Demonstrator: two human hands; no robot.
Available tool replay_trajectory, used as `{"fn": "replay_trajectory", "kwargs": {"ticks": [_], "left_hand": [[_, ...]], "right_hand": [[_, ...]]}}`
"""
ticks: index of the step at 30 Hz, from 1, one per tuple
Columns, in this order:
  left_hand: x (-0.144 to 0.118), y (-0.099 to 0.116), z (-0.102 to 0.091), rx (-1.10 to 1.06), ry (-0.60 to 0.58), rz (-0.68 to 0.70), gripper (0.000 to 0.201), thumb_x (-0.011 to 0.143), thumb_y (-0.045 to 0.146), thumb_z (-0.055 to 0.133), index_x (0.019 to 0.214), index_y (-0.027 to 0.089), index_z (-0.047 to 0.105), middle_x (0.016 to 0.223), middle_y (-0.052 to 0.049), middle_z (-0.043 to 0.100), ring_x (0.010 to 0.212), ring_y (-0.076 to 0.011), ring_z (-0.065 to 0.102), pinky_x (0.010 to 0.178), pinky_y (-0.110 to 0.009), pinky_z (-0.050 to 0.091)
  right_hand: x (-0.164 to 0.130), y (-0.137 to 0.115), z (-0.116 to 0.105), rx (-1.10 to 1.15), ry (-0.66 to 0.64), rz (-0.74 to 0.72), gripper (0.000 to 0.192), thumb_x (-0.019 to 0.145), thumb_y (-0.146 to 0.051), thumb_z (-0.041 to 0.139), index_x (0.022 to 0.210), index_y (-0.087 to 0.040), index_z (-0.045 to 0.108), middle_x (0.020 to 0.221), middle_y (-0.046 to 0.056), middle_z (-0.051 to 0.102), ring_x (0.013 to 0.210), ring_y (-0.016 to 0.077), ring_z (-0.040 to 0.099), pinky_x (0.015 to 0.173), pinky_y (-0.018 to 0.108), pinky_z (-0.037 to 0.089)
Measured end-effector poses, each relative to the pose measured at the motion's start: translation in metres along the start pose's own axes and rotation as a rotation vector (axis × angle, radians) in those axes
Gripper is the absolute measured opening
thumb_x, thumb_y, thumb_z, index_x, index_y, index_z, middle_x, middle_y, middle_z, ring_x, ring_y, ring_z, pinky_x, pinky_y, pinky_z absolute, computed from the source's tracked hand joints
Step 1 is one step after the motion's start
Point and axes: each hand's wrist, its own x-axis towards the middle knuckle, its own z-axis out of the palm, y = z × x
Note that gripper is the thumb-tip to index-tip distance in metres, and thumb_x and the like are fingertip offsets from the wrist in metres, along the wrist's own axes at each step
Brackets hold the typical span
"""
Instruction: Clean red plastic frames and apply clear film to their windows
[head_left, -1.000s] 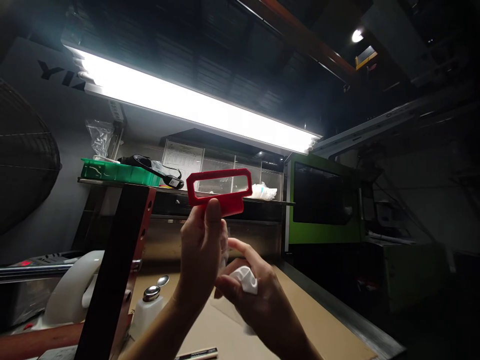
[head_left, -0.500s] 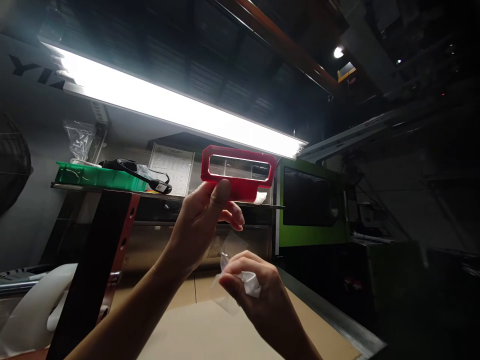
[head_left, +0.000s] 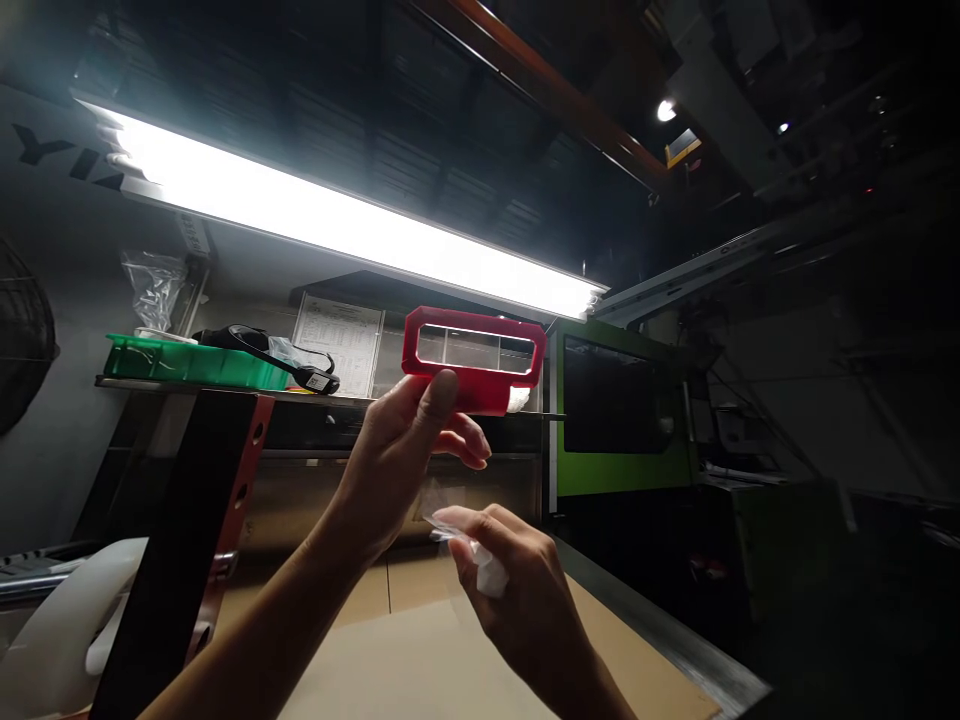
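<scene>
A red plastic frame (head_left: 480,393) with a long rectangular opening is raised in front of the shelf, below the lamp. My left hand (head_left: 405,440) pinches its lower edge between thumb and fingers. Lower and to the right, my right hand (head_left: 514,570) is closed on a crumpled white wad (head_left: 491,575), which looks like tissue or cloth. A thin clear plastic piece (head_left: 439,520) sticks out from between that hand's thumb and forefinger. The right hand stays apart from the red frame.
A bright tube lamp (head_left: 345,215) hangs above. On the shelf stand a green tray (head_left: 172,362), a black strapped device (head_left: 255,340) and a printed sheet (head_left: 339,340). Cardboard (head_left: 390,660) covers the bench. A green machine (head_left: 622,470) stands right, a dark upright post (head_left: 180,530) left.
The red frame has dropped slightly and tilted a little in my left hand. My right hand has turned slightly, and the clear plastic piece has shifted to the left. The view has moved a little.
</scene>
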Motion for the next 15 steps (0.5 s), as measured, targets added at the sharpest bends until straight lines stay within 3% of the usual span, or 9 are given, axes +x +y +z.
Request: {"fn": "replay_trajectory", "kwargs": {"ticks": [4,8,12,15], "left_hand": [[-0.002,0.001,-0.001,-0.013,0.008,-0.015,0.025,0.090,0.032,0.050,0.074,0.018,0.064,0.060,-0.001,0.063,0.051,-0.0137,0.060,0.048,-0.026,0.051],[-0.001,0.001,-0.004,-0.028,0.008,-0.008,0.027,0.089,0.033,0.052,0.071,0.017,0.065,0.063,-0.001,0.063,0.052,-0.0132,0.059,0.049,-0.025,0.051],[-0.004,-0.001,-0.004,-0.043,0.017,-0.035,0.024,0.085,0.036,0.058,0.073,0.017,0.066,0.064,-0.001,0.065,0.054,-0.0136,0.059,0.049,-0.025,0.051],[-0.020,-0.007,-0.006,-0.014,0.108,-0.095,0.025,0.083,0.040,0.060,0.076,0.017,0.067,0.067,-0.001,0.066,0.054,-0.0134,0.059,0.049,-0.024,0.050]], "right_hand": [[0.000,0.003,0.000,0.017,0.005,-0.001,0.039,0.079,-0.006,0.047,0.102,-0.026,0.071,0.069,0.000,0.053,0.056,0.0098,0.051,0.055,0.021,0.042],[-0.002,0.002,-0.001,0.053,-0.027,0.072,0.030,0.078,-0.005,0.045,0.085,-0.021,0.070,0.070,0.000,0.053,0.058,0.0098,0.049,0.055,0.021,0.038],[-0.005,0.000,-0.002,0.093,-0.094,0.118,0.029,0.081,-0.007,0.042,0.099,-0.019,0.060,0.084,0.002,0.055,0.070,0.0123,0.052,0.065,0.024,0.042],[-0.013,-0.005,0.000,0.196,-0.166,0.147,0.028,0.087,-0.015,0.040,0.111,-0.018,0.054,0.094,0.004,0.055,0.079,0.0142,0.054,0.073,0.026,0.045]]}}
